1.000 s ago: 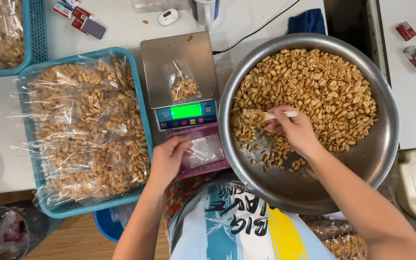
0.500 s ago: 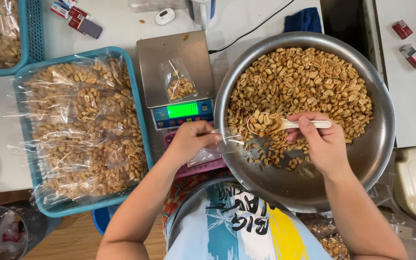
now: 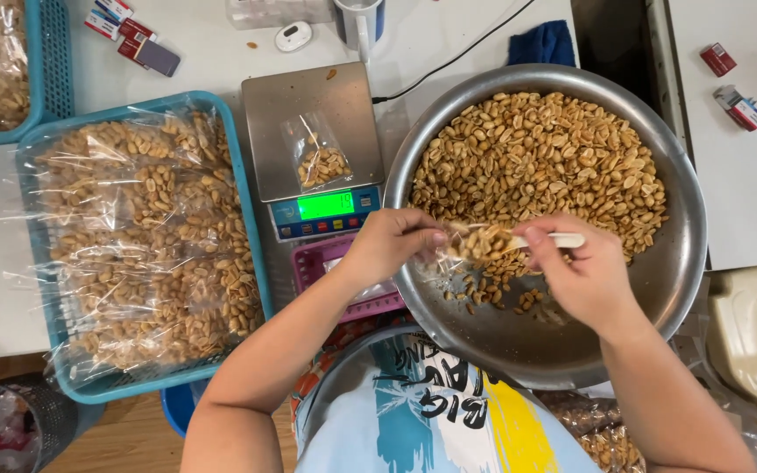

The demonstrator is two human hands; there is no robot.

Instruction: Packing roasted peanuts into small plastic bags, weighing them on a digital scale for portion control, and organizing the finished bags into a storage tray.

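A small clear bag [image 3: 449, 254] is pinched open by the left hand [image 3: 387, 250] over the big metal bowl [image 3: 685, 263], at its 9 o'clock edge. A white scoop [image 3: 562, 239] of peanuts is gripped by the right hand [image 3: 584, 280] and tipped at the bag's mouth. One partly filled bag [image 3: 317, 158] sits on the scale [image 3: 313, 114]. Many filled bags lie in the blue tray [image 3: 256, 236] at 9 o'clock; the bowl is judged far from emptied.

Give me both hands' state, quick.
Left hand: closed on a small clear bag over the bowl.
Right hand: closed on a white scoop of peanuts.
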